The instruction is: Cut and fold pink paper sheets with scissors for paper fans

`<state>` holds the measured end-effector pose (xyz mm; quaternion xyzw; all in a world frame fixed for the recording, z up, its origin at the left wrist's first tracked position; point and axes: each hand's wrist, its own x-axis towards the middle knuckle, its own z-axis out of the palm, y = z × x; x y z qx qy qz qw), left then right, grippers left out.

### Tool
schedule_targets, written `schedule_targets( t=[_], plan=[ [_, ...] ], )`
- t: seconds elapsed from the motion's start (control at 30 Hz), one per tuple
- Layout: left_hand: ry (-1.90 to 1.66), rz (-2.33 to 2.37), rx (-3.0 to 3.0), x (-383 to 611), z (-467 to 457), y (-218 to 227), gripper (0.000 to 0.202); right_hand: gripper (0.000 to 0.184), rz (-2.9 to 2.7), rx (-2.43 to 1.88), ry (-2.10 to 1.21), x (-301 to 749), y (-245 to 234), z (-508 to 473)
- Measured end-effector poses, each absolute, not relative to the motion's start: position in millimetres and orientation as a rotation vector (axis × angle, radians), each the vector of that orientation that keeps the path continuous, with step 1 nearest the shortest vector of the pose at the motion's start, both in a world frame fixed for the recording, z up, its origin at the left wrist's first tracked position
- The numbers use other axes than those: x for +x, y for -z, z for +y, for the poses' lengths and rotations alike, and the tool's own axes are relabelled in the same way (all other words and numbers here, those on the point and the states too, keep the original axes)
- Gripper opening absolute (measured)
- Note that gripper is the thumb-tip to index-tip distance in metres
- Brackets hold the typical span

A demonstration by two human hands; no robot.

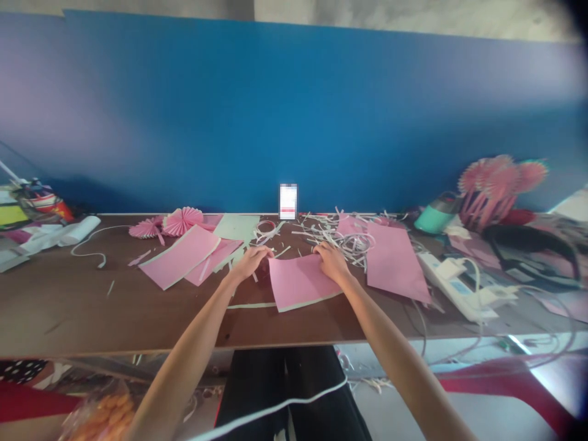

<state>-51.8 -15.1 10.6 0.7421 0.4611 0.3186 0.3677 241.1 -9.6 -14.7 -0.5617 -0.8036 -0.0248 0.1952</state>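
Observation:
A pink paper sheet lies on the brown table in front of me. My left hand pinches its far left corner with the fingers curled. My right hand presses on the far right corner, fingers bent over the edge. Both forearms reach in from below.
More pink sheets lie to the left and another pink sheet to the right. Folded pink paper fans, paper strips, a phone against the blue wall, a white power strip and a teal tape dispenser surround them.

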Motion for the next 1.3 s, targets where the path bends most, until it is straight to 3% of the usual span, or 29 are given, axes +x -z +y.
schedule_targets(
  t=[0.43,1.03,1.3],
  plan=[
    [-0.874,1.141,1.906,-56,-11,-12,0.028,0.034,-2.260,-1.583,0.079,242,15,-10],
    [-1.320,1.231,1.622,-75,4,-4,0.038,0.030,-2.233,-1.594,0.125,241,19,-8],
    [-1.074,1.370,2.019,-66,-1,-4,0.028,0.032,-2.236,-1.585,0.121,242,17,-8]
  ],
)
